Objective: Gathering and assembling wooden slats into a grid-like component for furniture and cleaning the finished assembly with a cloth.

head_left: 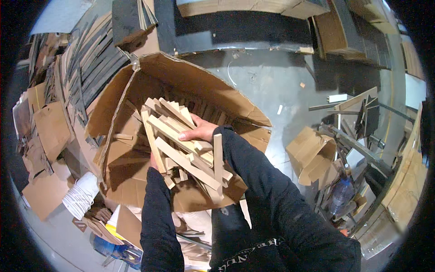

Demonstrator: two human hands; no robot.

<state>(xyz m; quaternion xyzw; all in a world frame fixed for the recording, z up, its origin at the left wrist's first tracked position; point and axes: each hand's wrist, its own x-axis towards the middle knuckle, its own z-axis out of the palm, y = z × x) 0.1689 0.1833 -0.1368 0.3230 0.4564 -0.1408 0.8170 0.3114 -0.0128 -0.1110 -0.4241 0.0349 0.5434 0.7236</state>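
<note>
Far left: brown cardboard sheets [52, 122], overlapping, with a pile of long dark strips [93, 63] just beyond. Below those, a white ribbed roll [81, 195] lies tilted; a blue bottle [106, 247] is near the lower edge.

Next, the big carton [195, 79], open, flaps up, in front of the person. More pale wood pieces lie inside it, one off by itself near the left wall.

Left hand [154, 162] is at the left side of the sticks [181, 145], mostly hidden under them. Can't tell whether its fingers are spread or pressed together.

Sticks: a loose armful of pale wood, held over the carton's mouth, pointing several ways, ends uneven. One stands out along the right side, near the dark right sleeve [272, 190]. Can't tell if the lowest ones touch the carton.

Right hand [200, 130] is on the upper right of the bunch: thumb laid across the top, fingers curled around the far side, partly hidden, clamping the sticks.

Right: grey floor [267, 86] with small scraps, then a small carton [310, 154] tipped open, next to a scrap heap with another blue bottle [342, 195].
</note>
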